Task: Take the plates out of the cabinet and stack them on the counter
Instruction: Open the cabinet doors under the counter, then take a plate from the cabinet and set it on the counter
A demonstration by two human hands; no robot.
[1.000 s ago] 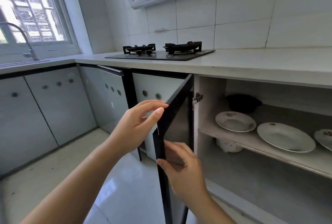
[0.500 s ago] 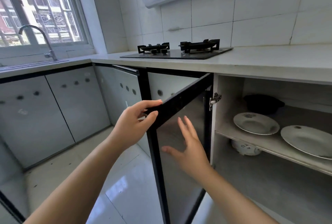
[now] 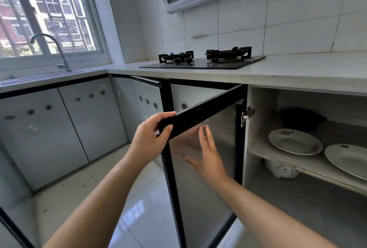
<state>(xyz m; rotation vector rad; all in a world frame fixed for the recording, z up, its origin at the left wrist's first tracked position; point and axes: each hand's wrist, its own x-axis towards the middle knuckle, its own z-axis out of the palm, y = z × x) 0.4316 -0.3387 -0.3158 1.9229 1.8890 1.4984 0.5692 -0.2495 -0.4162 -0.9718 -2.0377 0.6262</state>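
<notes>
Our left hand point(image 3: 150, 138) pinches the cabinet door point(image 3: 200, 148) top edge; right hand point(image 3: 208, 158) spread, empty, beside its glass. We swing it fully wide, since 2 plates point(image 3: 295, 141) wait on the shelf point(image 3: 297, 165) beyond.

cabinet door point(image 3: 200, 116) wider open; right hand point(image 3: 208, 158) off its edge
</notes>
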